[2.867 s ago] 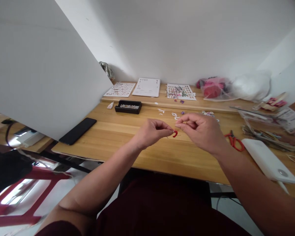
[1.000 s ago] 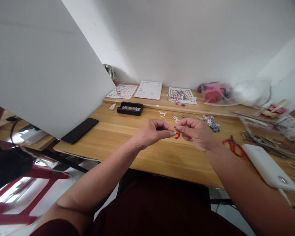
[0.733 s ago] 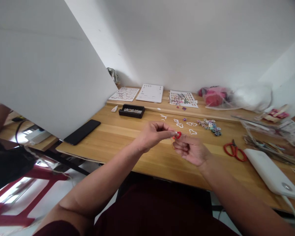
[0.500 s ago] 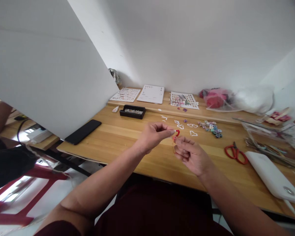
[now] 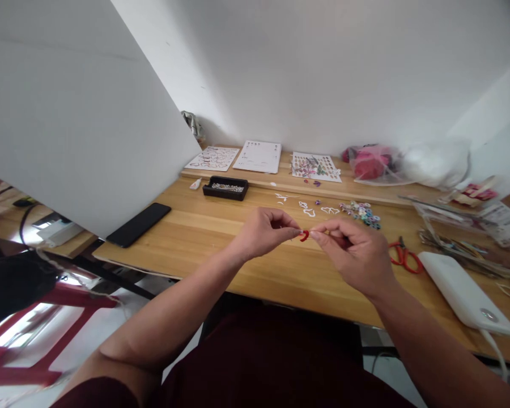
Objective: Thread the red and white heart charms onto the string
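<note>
A small red curved piece (image 5: pixel 305 236), perhaps thread-wrapped, is held up over the front part of the wooden table. Thumb and index finger of my left hand (image 5: pixel 264 233) pinch its left end, where a small white bit shows. My right hand (image 5: pixel 357 249) is closed, its thumb and index fingertips pressed together right at the piece's other end. Whether they grip the piece itself or a fine thread is too small to tell. Beyond the hands lie white wire-like outline shapes (image 5: pixel 309 213) and a cluster of small colourful spools (image 5: pixel 360 212).
Red-handled scissors (image 5: pixel 408 259) and a white power bank (image 5: pixel 467 294) with a cable lie at the right. A black tray (image 5: pixel 225 196) of small bits, a small white tube (image 5: pixel 195 184) and a black phone (image 5: pixel 139 224) are leftward. Printed sheets (image 5: pixel 258 156) rest on the back ledge.
My right hand has turned and come up to the red piece's right end. The piece has tipped lower, and the orange thread near the right hand no longer shows. The view has shifted slightly.
</note>
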A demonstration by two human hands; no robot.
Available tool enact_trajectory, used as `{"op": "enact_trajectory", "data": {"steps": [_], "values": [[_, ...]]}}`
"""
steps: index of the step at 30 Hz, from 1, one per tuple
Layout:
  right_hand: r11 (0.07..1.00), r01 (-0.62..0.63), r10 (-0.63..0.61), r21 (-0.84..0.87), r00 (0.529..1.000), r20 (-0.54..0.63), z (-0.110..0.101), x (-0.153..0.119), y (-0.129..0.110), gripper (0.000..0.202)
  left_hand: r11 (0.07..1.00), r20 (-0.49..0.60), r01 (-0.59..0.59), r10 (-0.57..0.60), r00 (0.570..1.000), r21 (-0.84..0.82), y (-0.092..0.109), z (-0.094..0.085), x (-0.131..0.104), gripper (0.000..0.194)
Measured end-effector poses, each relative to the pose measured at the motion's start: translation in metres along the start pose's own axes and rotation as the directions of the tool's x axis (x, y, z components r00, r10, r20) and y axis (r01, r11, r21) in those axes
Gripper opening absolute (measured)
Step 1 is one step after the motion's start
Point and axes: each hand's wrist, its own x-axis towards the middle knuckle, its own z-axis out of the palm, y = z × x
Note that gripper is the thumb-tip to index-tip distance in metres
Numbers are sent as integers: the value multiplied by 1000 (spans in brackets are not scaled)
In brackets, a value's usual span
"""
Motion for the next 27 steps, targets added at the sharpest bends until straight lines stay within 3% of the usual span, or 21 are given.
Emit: {"op": "enact_trajectory", "data": {"steps": [4, 7, 9, 13, 16, 19, 22, 24, 27], "values": [[999, -26, 24, 37, 998, 58, -3, 16, 7, 8, 1000, 94, 3, -3, 996, -7, 3, -2, 0, 20], [950, -202, 162, 237, 971, 177, 2, 24, 20, 13, 996, 141, 26, -14, 990, -85, 1, -4, 2, 22], [823, -383, 268, 420, 913, 308, 7, 25, 29, 19, 985, 169, 50, -22, 985, -166, -1, -6, 2, 24], [416, -659, 367, 627, 753, 547, 21, 16, 41, 26, 960, 157, 90, -49, 986, -265, -4, -5, 3, 22], [170, -714, 364, 679, 686, 630, 32, 5, 40, 25, 939, 102, 92, -62, 993, -330, -5, 0, 3, 19], [74, -710, 379, 701, 670, 638, 39, -6, 34, 26, 925, 41, 65, -53, 998, -374, -6, 4, 4, 19], [164, -671, 427, 723, 709, 561, 41, -14, 27, 26, 928, -43, 21, -40, 998, -371, -9, 7, 4, 20], [332, -625, 451, 706, 763, 463, 39, -18, 22, 24, 942, -106, -12, -25, 994, -336, -10, 8, 5, 22], [660, -481, 406, 577, 875, 266, 32, -22, 15, 22, 968, -152, -29, -9, 988, -248, -13, 7, 5, 24]]}}
